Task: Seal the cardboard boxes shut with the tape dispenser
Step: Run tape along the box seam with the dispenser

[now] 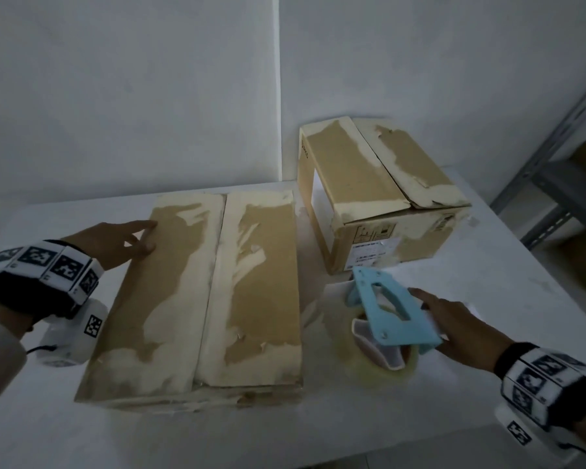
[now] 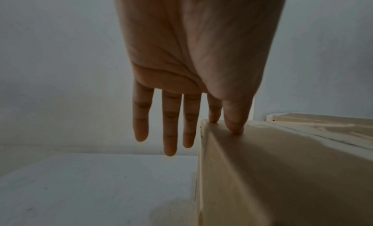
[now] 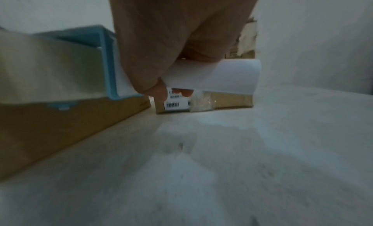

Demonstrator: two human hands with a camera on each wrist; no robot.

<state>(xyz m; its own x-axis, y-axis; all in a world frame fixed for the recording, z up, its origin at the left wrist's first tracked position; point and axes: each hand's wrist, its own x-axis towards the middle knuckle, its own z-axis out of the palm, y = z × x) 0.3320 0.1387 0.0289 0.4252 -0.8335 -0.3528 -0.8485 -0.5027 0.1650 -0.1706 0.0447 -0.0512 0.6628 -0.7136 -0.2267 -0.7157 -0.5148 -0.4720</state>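
Observation:
A large flat cardboard box (image 1: 210,292) lies mid-table, its two top flaps down and meeting along a middle seam. My left hand (image 1: 129,240) rests on its far left edge with straight fingers; in the left wrist view the thumb and forefinger of that hand (image 2: 181,117) touch the box's top edge (image 2: 282,165). A smaller closed box (image 1: 379,191) stands at the back right. Between them is the blue tape dispenser (image 1: 393,313) with a clear tape roll (image 1: 383,363). My right hand (image 1: 437,319) grips its white handle (image 3: 222,76), thumb and fingertips curled round it beside the blue frame (image 3: 109,62).
Everything sits on a white table (image 1: 487,299) set in a corner of white walls. A grey metal shelf rack (image 1: 555,164) holding brown boxes stands past the table's right edge. The smaller box carries a barcode label (image 3: 172,105).

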